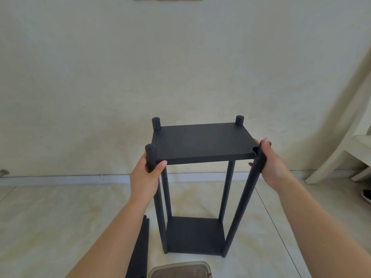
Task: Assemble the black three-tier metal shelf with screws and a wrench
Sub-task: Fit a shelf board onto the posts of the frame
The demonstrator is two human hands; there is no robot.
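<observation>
Right at the near edge of the floor (60,207) there's a greyish container (180,269), only its rim in view, and just left of it a loose black panel (139,249) lying flat on the tiles.

Both forearms reach forward and up from the bottom of the view. The left hand (145,177) is raised to the top of the near left post (151,157), its fingers (162,164) curled round the post, thumb tip pressing against the near left corner of the top tier (200,142). That's a proper wrap-around grasp. Over on the other side, the right hand (271,163) is wrapped round the near right post (244,201) at the very top; this post leans inward at its upper end, not seated square against the tier's notched corner.

The black shelf (195,187) itself stands upright on the floor, between the two arms. Matte black all over. The bottom tier (194,234) sits low between the four posts; the top tier sits near their upper ends, with three rounded post tips poking above it. No middle tier fitted yet, just small holes showing in the two far posts.

Beyond, a pale wall (180,67) meets the floor at a light baseboard, with a draped cloth (345,109) and pale furniture at the far right.
</observation>
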